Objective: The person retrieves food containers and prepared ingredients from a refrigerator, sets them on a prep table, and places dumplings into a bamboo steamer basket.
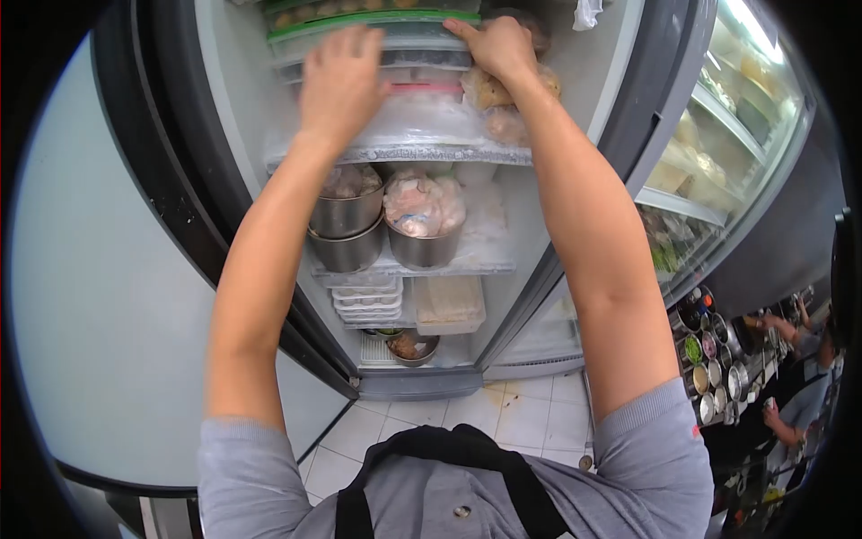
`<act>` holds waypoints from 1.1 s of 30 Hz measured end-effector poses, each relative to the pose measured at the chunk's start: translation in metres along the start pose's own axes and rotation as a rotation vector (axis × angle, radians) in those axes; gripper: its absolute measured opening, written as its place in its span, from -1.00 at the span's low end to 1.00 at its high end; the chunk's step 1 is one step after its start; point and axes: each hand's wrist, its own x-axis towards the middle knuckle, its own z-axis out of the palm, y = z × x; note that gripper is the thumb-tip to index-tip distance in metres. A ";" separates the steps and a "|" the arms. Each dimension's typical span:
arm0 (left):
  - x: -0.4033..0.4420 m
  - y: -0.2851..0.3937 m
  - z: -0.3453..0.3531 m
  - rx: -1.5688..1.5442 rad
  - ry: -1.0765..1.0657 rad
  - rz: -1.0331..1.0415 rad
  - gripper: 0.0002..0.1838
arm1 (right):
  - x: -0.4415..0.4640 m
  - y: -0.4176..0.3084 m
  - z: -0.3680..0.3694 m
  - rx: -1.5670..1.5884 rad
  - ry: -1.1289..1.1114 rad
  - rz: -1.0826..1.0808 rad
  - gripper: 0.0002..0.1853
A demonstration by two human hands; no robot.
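Observation:
Inside an open upright fridge, both hands reach to a stack of flat plastic containers on the upper shelf. My left hand (341, 85) is over the front of the stack, slightly blurred, its fingers stretched upward and apart. At the right corner of a container with a green lid (413, 16), my right hand (498, 47) has its thumb on the rim; the other fingers curl round the side and are partly hidden. A container with a pink rim (426, 88) lies lower in the stack. Bagged food (489, 90) sits below my right hand.
On the middle shelf stand metal pots (346, 247) and a pot with a pink bagged food (424, 211). Egg trays (368, 298), a plastic box (449, 305) and a bowl (413, 346) are lower. A glass-door fridge (718, 144) and another person (799, 413) are at right.

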 end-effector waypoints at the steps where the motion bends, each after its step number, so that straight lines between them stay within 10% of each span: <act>1: 0.004 0.002 0.011 0.016 0.001 -0.005 -0.30 | -0.003 0.000 0.000 0.069 0.008 0.025 -0.27; 22: 0.039 0.001 0.044 0.109 -0.115 0.299 -0.71 | -0.011 -0.008 -0.022 0.199 0.099 0.009 -0.44; 24: 0.047 0.007 0.040 -0.002 -0.605 0.017 -0.20 | -0.013 -0.007 -0.024 0.174 0.091 -0.001 -0.44; 27: 0.039 0.007 0.040 0.151 -0.112 0.290 -0.75 | -0.012 -0.007 -0.022 0.115 0.132 -0.065 -0.50; 33: 0.040 0.011 0.045 0.209 -0.106 0.288 -0.76 | 0.007 0.003 -0.002 0.066 0.250 -0.120 -0.58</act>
